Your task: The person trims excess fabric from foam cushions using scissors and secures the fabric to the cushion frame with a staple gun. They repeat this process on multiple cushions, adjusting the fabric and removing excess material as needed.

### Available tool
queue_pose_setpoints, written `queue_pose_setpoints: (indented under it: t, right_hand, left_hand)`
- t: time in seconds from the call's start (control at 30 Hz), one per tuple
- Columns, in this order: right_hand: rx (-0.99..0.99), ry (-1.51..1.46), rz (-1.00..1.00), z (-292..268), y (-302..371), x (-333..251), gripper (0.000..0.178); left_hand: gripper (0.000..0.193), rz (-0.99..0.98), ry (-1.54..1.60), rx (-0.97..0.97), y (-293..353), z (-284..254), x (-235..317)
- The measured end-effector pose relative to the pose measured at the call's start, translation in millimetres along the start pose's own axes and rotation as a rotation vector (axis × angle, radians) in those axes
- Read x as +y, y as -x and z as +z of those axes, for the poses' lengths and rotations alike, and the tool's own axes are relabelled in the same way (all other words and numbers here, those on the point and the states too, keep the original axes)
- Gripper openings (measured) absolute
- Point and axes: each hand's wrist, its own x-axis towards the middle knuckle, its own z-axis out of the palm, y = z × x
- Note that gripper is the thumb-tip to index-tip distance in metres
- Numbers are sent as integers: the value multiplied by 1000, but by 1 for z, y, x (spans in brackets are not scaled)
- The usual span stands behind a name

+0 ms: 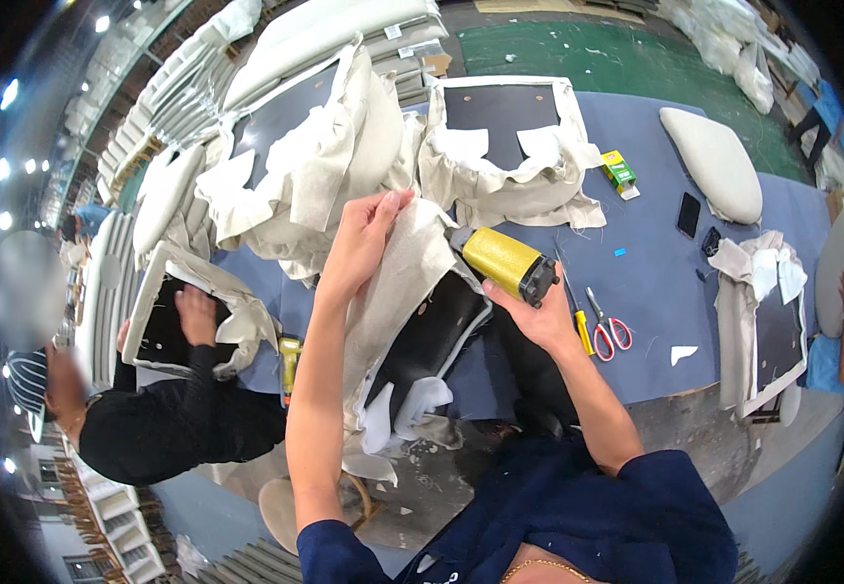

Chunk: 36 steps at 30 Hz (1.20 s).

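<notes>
My left hand (362, 238) is closed on the upper edge of a beige fabric cover (398, 258), pulled up over a chair cushion. The cushion's black backing board (427, 326) faces up, tilted at the table's front edge, with white padding (422, 404) at its lower end. In my right hand (547, 319) is a yellow staple gun (500, 261); its nose meets the fabric near the cushion's upper corner. Whether it presses on the board's edge I cannot tell. My right fingers are partly hidden behind the tool.
Red-handled scissors (612, 336), a yellow-handled tool (581, 331), a phone (689, 214) and a green-yellow box (620, 173) lie on the blue-grey table (626, 263). More covered cushions (500, 117) stand behind. At left, a co-worker in black (188, 419) handles another cushion (174, 321) beside a second staple gun (290, 365).
</notes>
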Motion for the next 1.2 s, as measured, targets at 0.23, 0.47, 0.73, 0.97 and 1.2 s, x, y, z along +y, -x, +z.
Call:
queue_pose_setpoints:
  t: [0.23,0.47,0.73,0.97,1.2]
  right_hand:
    - [-49,26,30,29,-20,10,37]
    - [17,171,-213,44,-21,29,44]
    - [-67,-93,-15,13,-42,-8,41]
    - [-155,-235,26,25,-58,3,40]
    - [-156,32,-71,16,-57,33,45]
  left_hand:
    - [52,25,-186,-151,-36,-6,-14]
    - [38,203,-785,107,2,14,-2]
    - [37,151,-889,72,7,25,20]
    - [39,301,-916,100,6,21,9]
    - [44,271,-881,74,9,27,12]
